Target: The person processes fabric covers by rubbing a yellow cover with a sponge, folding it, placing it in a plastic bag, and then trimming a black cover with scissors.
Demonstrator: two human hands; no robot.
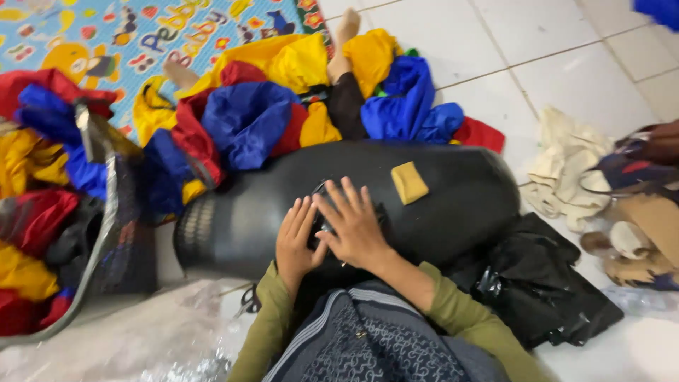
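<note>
Both hands lie flat and spread on a big black inflated tube [438, 205], fingers splayed and closed on nothing — the right hand [353, 226] overlaps the left hand [296, 239], and between them sits a small dark object [322, 221], partly covered; what it is cannot be told. The palms press the top of the tube's bulge.

That tube lies on its side just in front of the person's lap, its long axis running left to right, the ribbed end [201, 230] to the left of the hands and the rounded end to the right. A small yellow patch [409, 182] sits on its skin just right of the fingertips.

Both forearms come up from below in olive sleeves [453, 311], elbows wide, wrists bent so the fingers point away from the body and slightly leftward.

Beyond the hands, a heap of red, blue and yellow fabric [247, 113] crowds the far edge of the tube, with someone's bare feet [343, 42] showing among it. Left of the grip a mesh-sided bag [106, 233] holds more of the same cloth. To the right lies crumpled black plastic [537, 283], then cream cloth [566, 163] on the white tiled floor [552, 56] — the only open room is there, far right and beyond. Clear plastic sheet [127, 339] lies near-left.
</note>
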